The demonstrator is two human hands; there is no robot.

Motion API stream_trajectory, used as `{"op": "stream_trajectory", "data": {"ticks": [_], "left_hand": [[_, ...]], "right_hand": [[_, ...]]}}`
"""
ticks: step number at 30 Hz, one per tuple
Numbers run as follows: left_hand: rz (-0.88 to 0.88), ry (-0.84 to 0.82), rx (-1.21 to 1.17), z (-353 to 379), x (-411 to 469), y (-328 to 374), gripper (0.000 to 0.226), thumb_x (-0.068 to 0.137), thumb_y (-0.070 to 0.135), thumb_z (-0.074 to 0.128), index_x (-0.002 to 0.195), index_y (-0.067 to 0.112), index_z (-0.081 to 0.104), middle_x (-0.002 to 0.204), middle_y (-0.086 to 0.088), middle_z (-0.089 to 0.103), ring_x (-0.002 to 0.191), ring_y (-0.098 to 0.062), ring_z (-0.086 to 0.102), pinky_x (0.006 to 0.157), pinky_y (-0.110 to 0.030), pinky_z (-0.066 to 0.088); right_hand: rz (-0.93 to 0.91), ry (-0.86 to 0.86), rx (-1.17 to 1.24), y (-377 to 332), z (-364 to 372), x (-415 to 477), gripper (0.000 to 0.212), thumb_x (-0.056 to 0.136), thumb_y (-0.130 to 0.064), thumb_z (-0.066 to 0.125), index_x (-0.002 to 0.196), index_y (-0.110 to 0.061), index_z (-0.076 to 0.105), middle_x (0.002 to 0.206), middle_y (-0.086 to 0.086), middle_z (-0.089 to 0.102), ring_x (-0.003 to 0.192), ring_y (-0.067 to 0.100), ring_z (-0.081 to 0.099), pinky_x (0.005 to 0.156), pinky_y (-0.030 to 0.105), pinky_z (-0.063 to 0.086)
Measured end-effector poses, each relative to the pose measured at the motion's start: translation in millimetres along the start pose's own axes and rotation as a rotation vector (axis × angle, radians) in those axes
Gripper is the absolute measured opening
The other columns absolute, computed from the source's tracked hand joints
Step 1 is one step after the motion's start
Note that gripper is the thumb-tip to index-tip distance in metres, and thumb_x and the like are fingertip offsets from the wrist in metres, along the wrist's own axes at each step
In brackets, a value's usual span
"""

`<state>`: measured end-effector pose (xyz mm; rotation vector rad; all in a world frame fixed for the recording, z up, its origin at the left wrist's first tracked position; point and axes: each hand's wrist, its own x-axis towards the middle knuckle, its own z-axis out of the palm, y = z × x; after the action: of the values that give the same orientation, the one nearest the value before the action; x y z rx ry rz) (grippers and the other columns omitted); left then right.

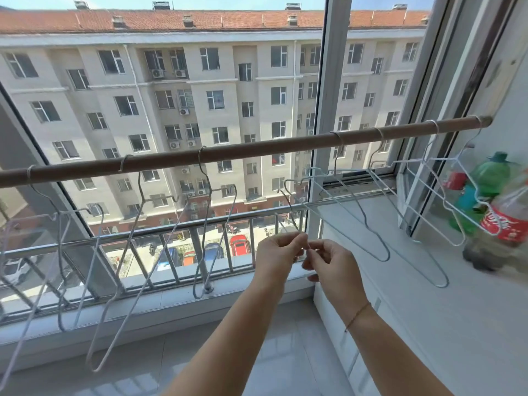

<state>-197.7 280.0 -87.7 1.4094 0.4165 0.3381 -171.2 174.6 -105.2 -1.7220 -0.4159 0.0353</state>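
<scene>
Hands together below the rod (268, 145): left hand (278, 252) and right hand (331, 261) meet fingertip to fingertip, each pinching the thin wire of the hanger (288, 208). From the fingers the wire runs up and to the left, in front of the window, and appears clear of the rod. Which part of the hanger sits in the pinch cannot be told, because the wire is too fine against the background. Judged step: readying the hanger for the rod. Keep both pinches firm but light, since thin wire bends easily and rolls between fingertips. Shift one hand out along the wire before lifting, as two grips at a single point give poor control of swing. Turn the hook opening toward the rod and check it before raising. Aim for the bare stretch of rod directly above the hands, between the hung hanger to the left (210, 187) and the one to the right (364, 217). Raise straight up, pass the hook over the rod, then lower until seated. Avoid sideways sweeps, because neighbouring hangers lie near and wires tangle readily. Keep clear of the bottles (503, 221) standing well to the right. Release one hand first, then steady the hanger with the other until it hangs still.
</scene>
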Motion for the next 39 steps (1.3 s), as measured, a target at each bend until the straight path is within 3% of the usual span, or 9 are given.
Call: {"op": "stream_trajectory", "data": {"ticks": [5, 9, 14, 20, 24, 29, 32, 35, 39], "left_hand": [[0.016, -0.039, -0.1, 13, 0, 26, 0.013, 0.081, 0.014, 0.069, 0.092, 0.009, 0.073, 0.083, -0.009, 0.07, 0.074, -0.016, 0.062, 0.071, -0.024, 0.048], [0.083, -0.045, -0.123, 14, 9, 52, 0.009, 0.082, 0.014, 0.069, 0.089, 0.01, 0.072, 0.08, -0.008, 0.069, 0.074, -0.018, 0.061, 0.071, -0.025, 0.047], [0.092, 0.032, -0.155, 12, 26, 77, 0.004, 0.082, 0.01, 0.068, 0.086, 0.009, 0.07, 0.068, -0.003, 0.065, 0.053, -0.007, 0.058, 0.047, -0.013, 0.046], [0.007, 0.069, -0.157, 2, 36, 73, 0.009, 0.083, 0.007, 0.066, 0.09, 0.003, 0.069, 0.071, -0.006, 0.064, 0.06, -0.014, 0.056, 0.045, -0.015, 0.044], [-0.015, 0.072, -0.129, -7, 35, 64, 0.005, 0.083, 0.01, 0.067, 0.084, 0.006, 0.07, 0.073, -0.007, 0.067, 0.062, -0.015, 0.057, 0.055, -0.02, 0.042], [0.012, 0.093, -0.103, -21, 28, 64, 0.022, 0.084, 0.012, 0.066, 0.102, 0.001, 0.069, 0.076, -0.004, 0.066, 0.066, -0.013, 0.056, 0.059, -0.02, 0.043], [0.057, 0.106, -0.097, -34, 19, 65, 0.024, 0.084, 0.013, 0.067, 0.106, 0.004, 0.068, 0.08, -0.002, 0.067, 0.071, -0.012, 0.058, 0.064, -0.019, 0.046], [0.102, 0.12, -0.089, -47, 4, 70, 0.022, 0.084, 0.015, 0.066, 0.104, 0.006, 0.068, 0.083, -0.002, 0.068, 0.077, -0.014, 0.059, 0.07, -0.02, 0.048], [0.157, 0.15, -0.087, -61, -14, 81, 0.019, 0.085, 0.017, 0.066, 0.102, 0.009, 0.069, 0.084, -0.002, 0.07, 0.077, -0.013, 0.061, 0.069, -0.019, 0.048]], "right_hand": [[-0.057, 0.043, 0.089, -29, -9, -1, 0.014, 0.092, -0.014, 0.053, 0.095, -0.02, 0.064, 0.067, -0.001, 0.068, 0.065, 0.007, 0.067, 0.056, 0.024, 0.055], [-0.12, 0.015, 0.083, -54, -13, 13, 0.015, 0.092, -0.015, 0.051, 0.097, -0.023, 0.063, 0.069, -0.003, 0.068, 0.065, 0.003, 0.066, 0.057, 0.018, 0.053], [-0.132, -0.021, 0.011, -69, -4, 38, 0.021, 0.094, -0.011, 0.048, 0.108, -0.011, 0.063, 0.077, 0.006, 0.071, 0.07, 0.011, 0.068, 0.064, 0.023, 0.054], [-0.071, -0.055, -0.037, -61, 10, 50, 0.022, 0.093, -0.008, 0.045, 0.105, -0.009, 0.064, 0.075, 0.008, 0.069, 0.068, 0.015, 0.067, 0.066, 0.025, 0.053], [-0.06, -0.031, -0.065, -53, 16, 44, 0.02, 0.093, -0.012, 0.048, 0.104, -0.013, 0.065, 0.074, 0.008, 0.07, 0.07, 0.018, 0.067, 0.069, 0.031, 0.056], [-0.078, 0.025, -0.136, -53, 21, 35, 0.018, 0.091, -0.013, 0.052, 0.104, -0.014, 0.064, 0.089, 0.008, 0.071, 0.085, 0.019, 0.068, 0.082, 0.037, 0.056], [-0.144, 0.069, -0.199, -59, 24, 24, 0.023, 0.09, -0.013, 0.053, 0.111, -0.01, 0.061, 0.104, 0.007, 0.068, 0.097, 0.017, 0.062, 0.09, 0.029, 0.05], [-0.225, 0.14, -0.246, -66, 29, 12, 0.027, 0.089, -0.013, 0.053, 0.116, -0.01, 0.058, 0.116, 0.007, 0.062, 0.112, 0.02, 0.055, 0.1, 0.036, 0.045], [-0.363, 0.176, -0.242, -80, 34, 1, 0.026, 0.087, -0.009, 0.056, 0.113, -0.01, 0.059, 0.112, 0.005, 0.059, 0.114, 0.02, 0.052, 0.104, 0.04, 0.041]]}}
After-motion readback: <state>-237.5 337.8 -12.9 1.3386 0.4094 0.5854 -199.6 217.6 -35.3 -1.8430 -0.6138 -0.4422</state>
